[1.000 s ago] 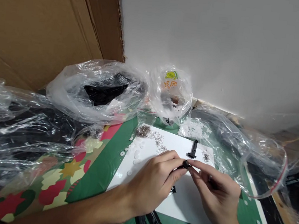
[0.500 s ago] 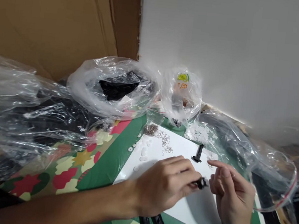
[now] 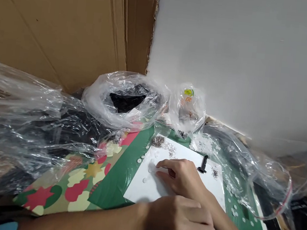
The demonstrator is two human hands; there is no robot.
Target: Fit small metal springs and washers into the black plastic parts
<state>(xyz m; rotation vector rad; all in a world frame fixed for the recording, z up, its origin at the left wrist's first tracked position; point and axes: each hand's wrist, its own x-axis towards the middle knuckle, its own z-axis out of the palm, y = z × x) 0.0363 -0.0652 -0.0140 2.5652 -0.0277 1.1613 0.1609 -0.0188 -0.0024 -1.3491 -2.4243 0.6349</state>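
Observation:
My right hand [image 3: 181, 174] reaches across the white sheet [image 3: 138, 188], with its index finger and thumb slightly apart beside small white discs [image 3: 152, 167]. Nothing shows between those fingertips. Lower down, my left hand [image 3: 186, 221] is closed with its fingers curled; whatever it may hold is hidden, and it overlaps my right forearm. A slim black plastic part [image 3: 203, 164] lies near the sheet's far edge. Close to it sits a small pile of fine metal pieces [image 3: 214, 172]. More thin metal pieces, perhaps small springs, lie loose [image 3: 171, 149] by a bag's dark contents [image 3: 158, 141].
Clear plastic bags crowd the left side [image 3: 67, 120] and back [image 3: 100, 102]. White pieces [image 3: 205, 144] lie beyond the sheet; several discs [image 3: 235, 211] dot the green cover [image 3: 251, 227]. Cardboard [image 3: 69, 29] and a pale wall [image 3: 231, 57] rise behind.
My right hand has crossed left to the white discs. My left hand has drawn down toward me, and the black part at its fingertips is hidden now. The view has shifted upward.

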